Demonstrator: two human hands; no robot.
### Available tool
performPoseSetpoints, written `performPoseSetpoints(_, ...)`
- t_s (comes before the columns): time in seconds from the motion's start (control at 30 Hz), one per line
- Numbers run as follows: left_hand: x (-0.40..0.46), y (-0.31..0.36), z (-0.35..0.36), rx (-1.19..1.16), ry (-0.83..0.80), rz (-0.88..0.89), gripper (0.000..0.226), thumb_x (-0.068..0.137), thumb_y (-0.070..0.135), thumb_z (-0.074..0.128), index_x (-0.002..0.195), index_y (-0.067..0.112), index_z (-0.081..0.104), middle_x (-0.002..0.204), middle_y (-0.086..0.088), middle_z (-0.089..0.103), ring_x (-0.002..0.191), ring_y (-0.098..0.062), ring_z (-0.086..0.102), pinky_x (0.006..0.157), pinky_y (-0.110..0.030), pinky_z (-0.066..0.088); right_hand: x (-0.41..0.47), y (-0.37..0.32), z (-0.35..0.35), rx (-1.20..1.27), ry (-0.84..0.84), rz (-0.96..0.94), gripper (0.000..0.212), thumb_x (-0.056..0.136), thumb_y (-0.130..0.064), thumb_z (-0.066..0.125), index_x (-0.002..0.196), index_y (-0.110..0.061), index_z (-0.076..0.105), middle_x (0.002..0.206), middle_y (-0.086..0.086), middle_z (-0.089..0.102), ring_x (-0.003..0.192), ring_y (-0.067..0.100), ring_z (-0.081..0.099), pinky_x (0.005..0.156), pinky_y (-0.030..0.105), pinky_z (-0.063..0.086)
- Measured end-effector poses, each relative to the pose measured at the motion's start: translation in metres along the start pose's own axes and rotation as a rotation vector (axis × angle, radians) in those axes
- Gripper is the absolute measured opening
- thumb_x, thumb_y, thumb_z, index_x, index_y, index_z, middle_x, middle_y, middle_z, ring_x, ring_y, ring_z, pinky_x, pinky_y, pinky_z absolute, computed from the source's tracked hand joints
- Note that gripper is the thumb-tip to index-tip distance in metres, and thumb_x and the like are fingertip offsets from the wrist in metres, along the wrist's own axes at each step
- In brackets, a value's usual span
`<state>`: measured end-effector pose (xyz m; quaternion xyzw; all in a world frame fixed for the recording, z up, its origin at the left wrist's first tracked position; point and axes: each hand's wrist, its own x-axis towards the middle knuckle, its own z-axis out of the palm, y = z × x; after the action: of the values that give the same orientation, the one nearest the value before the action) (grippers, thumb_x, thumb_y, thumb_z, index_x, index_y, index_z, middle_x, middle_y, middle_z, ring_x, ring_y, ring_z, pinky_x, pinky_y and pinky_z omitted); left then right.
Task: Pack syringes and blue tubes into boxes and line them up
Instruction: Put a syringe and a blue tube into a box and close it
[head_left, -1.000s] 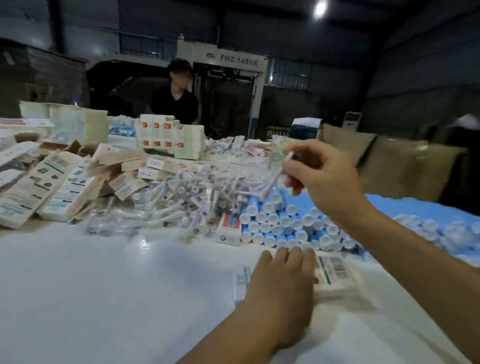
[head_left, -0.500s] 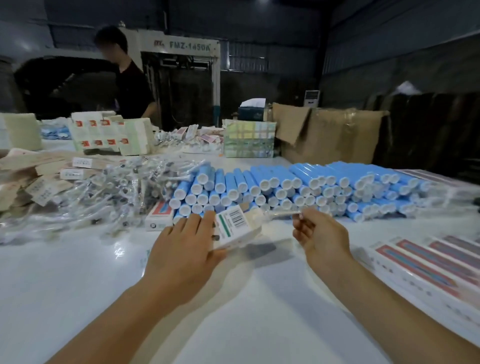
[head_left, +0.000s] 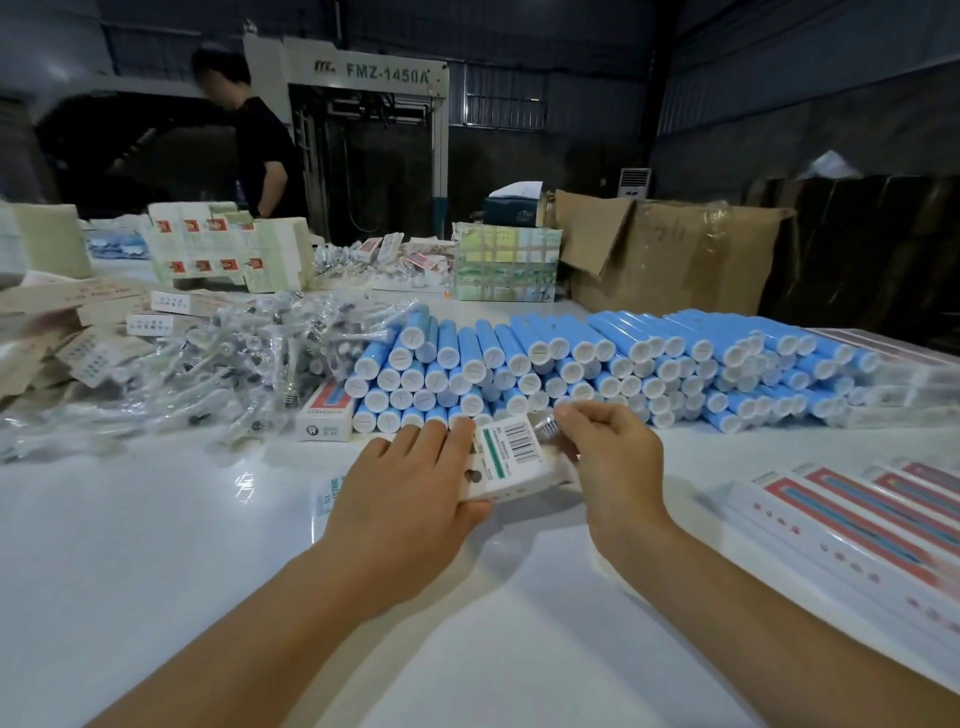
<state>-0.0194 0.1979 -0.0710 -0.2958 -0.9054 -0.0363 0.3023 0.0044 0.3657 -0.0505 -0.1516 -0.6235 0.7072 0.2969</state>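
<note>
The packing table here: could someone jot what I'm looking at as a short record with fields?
left hand: grips the box, thumb under it
right hand: pinches a wrapped syringe at the box's open end
box: white, barcode label facing up
blue tubes: stacked behind the hands, white caps toward the camera
syringe pile: loose in clear wrappers, left of the tubes
packed boxes: lined up at the right on the table
background: another person stands by a machine
</note>
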Motion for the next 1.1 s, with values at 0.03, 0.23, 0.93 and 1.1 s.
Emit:
performPoseSetpoints(0.03, 0.001, 0.001, 0.001, -0.004, 0.001, -0.005, 0.070, 0.091, 0.061, 0.029, 0.147, 0.023, 0.009, 0.132, 0.007, 0.036, 0.115, -0.015, 0.036, 0.092, -0.029, 0.030, -0.001, 0.002, 0.001, -0.045, -0.008, -0.016, 0.011, 0.085, -0.016, 0.068, 0.074, -0.014, 0.067, 0.067, -0.002, 0.071, 0.071, 0.017, 0.070, 0.069, 0.030, 0.057)
performPoseSetpoints(0.23, 0.004, -0.006, 0.003, -0.039, -0.006, -0.065, 0.069, 0.090, 0.060, 0.030, 0.146, 0.023, 0.014, 0.130, 0.006, 0.039, 0.115, -0.015, 0.038, 0.091, -0.029, 0.030, -0.006, 0.002, 0.008, -0.194, -0.095, -0.098, 0.030, 0.096, -0.038, 0.048, 0.076, -0.025, 0.066, 0.073, -0.018, 0.070, 0.072, -0.005, 0.063, 0.071, 0.014, 0.047)
performPoseSetpoints(0.93, 0.002, -0.008, 0.000, -0.005, -0.019, -0.047, 0.069, 0.091, 0.057, 0.032, 0.147, 0.020, 0.019, 0.127, 0.003, 0.042, 0.111, -0.018, 0.040, 0.087, -0.030, 0.030, -0.026, 0.009, -0.001, -0.245, -0.259, -0.256, 0.010, 0.086, -0.007, 0.065, 0.083, -0.016, 0.069, 0.060, -0.009, 0.063, 0.049, 0.000, 0.051, 0.053, 0.017, 0.042)
performPoseSetpoints(1.1, 0.000, -0.004, -0.003, 0.002, -0.032, -0.016, 0.070, 0.092, 0.056, 0.038, 0.147, 0.017, 0.021, 0.127, 0.001, 0.044, 0.112, -0.020, 0.041, 0.090, -0.032, 0.032, -0.020, 0.011, 0.001, -0.253, -0.317, -0.151, 0.059, 0.090, -0.009, 0.060, 0.143, -0.024, 0.039, 0.058, -0.013, 0.055, 0.051, -0.003, 0.052, 0.058, 0.021, 0.039)
